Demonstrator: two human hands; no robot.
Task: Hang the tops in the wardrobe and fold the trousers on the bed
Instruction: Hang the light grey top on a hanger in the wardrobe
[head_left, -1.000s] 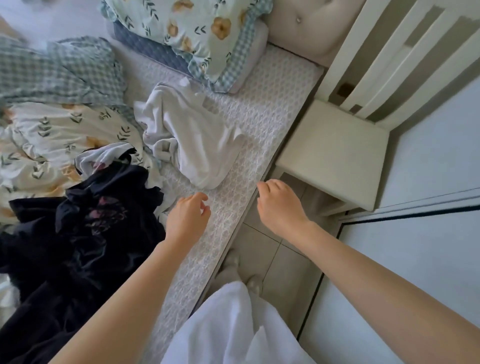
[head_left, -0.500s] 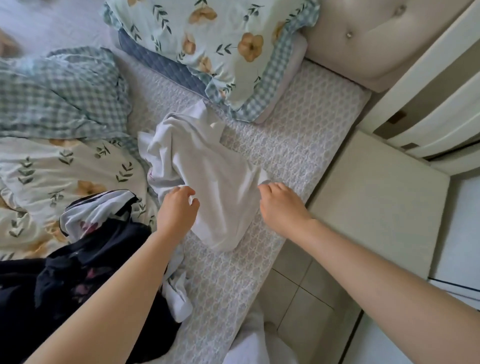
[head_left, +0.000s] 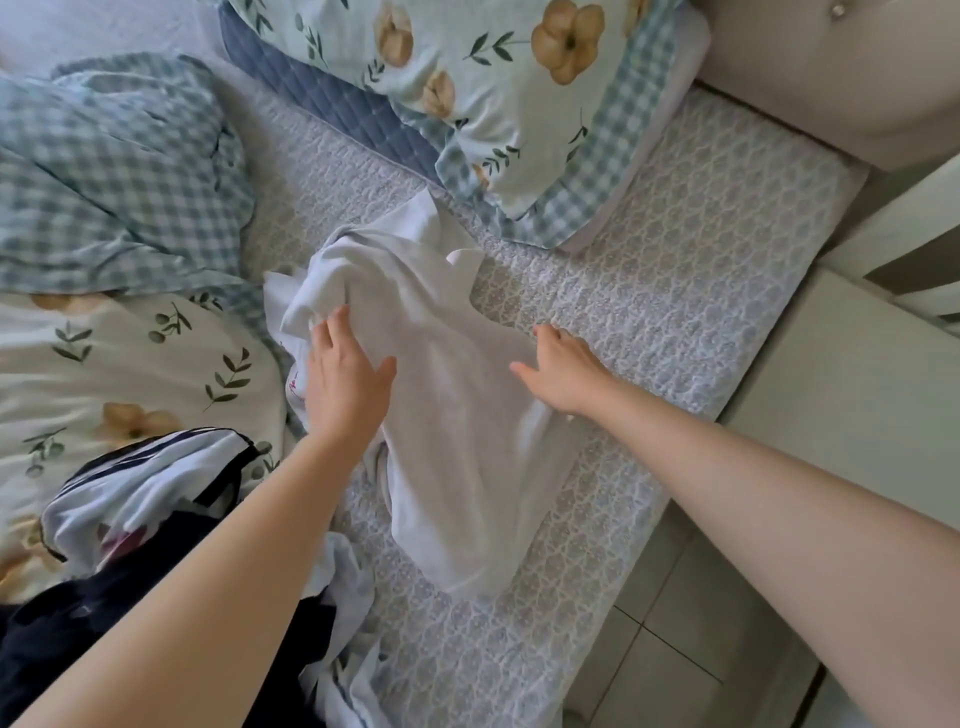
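Observation:
A crumpled white garment (head_left: 457, 447) lies on the patterned bed sheet (head_left: 675, 280) near the bed's right edge. My left hand (head_left: 345, 374) lies on its left side with the fingers spread, the fingertips at a raised fold. My right hand (head_left: 558, 369) rests on the garment's right edge, thumb stretched out over the cloth. Whether either hand pinches the fabric is not plain. A heap of dark clothes (head_left: 78, 639) with a white striped piece (head_left: 150, 488) sits at the lower left, partly behind my left forearm.
A floral pillow (head_left: 498, 93) leans on a blue quilted one at the head. A checked and floral duvet (head_left: 104, 218) is bunched on the left. A white bedside stand (head_left: 857, 384) and a padded headboard (head_left: 831, 67) stand right of the bed; tiled floor (head_left: 675, 654) shows below.
Both hands have moved forward onto the white garment and opened their fingers over it. The view has drawn closer to the bed and turned away from the floor.

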